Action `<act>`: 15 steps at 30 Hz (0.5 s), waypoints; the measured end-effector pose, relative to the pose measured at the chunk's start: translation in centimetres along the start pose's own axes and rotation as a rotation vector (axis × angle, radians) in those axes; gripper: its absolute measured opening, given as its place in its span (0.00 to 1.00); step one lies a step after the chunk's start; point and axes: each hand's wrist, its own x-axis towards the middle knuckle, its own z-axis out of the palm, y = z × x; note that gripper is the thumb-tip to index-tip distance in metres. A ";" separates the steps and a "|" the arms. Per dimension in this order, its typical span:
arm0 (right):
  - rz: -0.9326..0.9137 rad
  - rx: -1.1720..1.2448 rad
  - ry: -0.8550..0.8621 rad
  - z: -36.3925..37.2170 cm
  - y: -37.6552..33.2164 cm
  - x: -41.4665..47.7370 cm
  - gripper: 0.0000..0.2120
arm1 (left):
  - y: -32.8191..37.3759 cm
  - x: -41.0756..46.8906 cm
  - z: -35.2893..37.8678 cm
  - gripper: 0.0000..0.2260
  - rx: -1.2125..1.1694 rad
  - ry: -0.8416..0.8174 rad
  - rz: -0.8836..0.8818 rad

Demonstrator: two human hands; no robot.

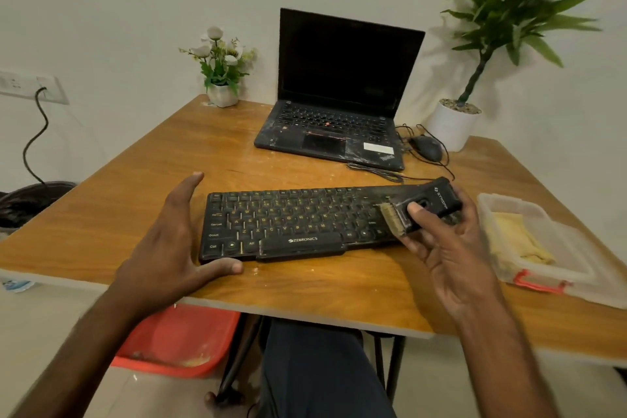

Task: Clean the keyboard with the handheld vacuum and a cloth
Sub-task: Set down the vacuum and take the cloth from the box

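- The keyboard [291,224], black with a dusty top face, lies flat on the wooden table [135,187], near its front edge and in front of the person.
- The right hand [441,248] grasps the handheld vacuum [441,197]. The thumb presses on the top of the black body and the fingers wrap beneath it.
- The vacuum's brush head [392,219] rests over the keys at the right end of the keyboard, bristles pointing down and to the left.
- The left hand [169,241] is released, fingers straight and thumb spread, and brackets the keyboard's left end. The thumb tip sits at the near-left corner; actual contact cannot be confirmed from this angle.
- The cloth [519,241], yellow, lies inside a clear plastic container [502,200] on the table, just right of the right hand.
- 1 open laptop [339,85] with a dark screen stands behind the keyboard, with a mouse [427,148] at its right.
- 2 potted plants stand at the far edge: a small flower pot [222,68] and a tall plant [454,125] in a white pot.
- A red tub [176,339] sits under the table.
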 end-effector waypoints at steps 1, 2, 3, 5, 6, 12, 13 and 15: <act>-0.009 -0.014 0.025 -0.4 0.0 -0.5 0.39 | 0.3 0.0 0.4 0.57 0.046 0.029 0.049; -0.018 -0.025 0.045 -0.8 0.0 -1.0 0.38 | 0.6 -0.1 0.8 0.54 0.072 0.053 0.093; -0.024 -0.032 0.063 -1.1 0.1 -1.3 0.36 | 1.2 -0.2 1.3 0.51 0.072 0.069 0.122; -0.030 -0.025 0.087 -1.6 0.4 -2.0 0.33 | 3.2 -0.2 2.6 0.47 0.049 0.078 0.172; -0.034 -0.022 0.091 -1.8 0.6 -2.2 0.32 | 4.7 -0.2 3.3 0.45 0.039 0.072 0.203; -0.075 -0.113 0.117 -2.8 1.5 -2.9 0.28 | 13.5 0.4 8.7 0.42 -0.058 -0.033 0.325; -0.075 -0.133 0.110 -3.1 1.5 -2.9 0.28 | 14.6 0.6 9.6 0.42 -0.045 -0.056 0.336; -0.078 -0.174 0.139 -4.1 1.2 -2.9 0.28 | 16.6 0.7 11.3 0.44 -0.015 -0.122 0.343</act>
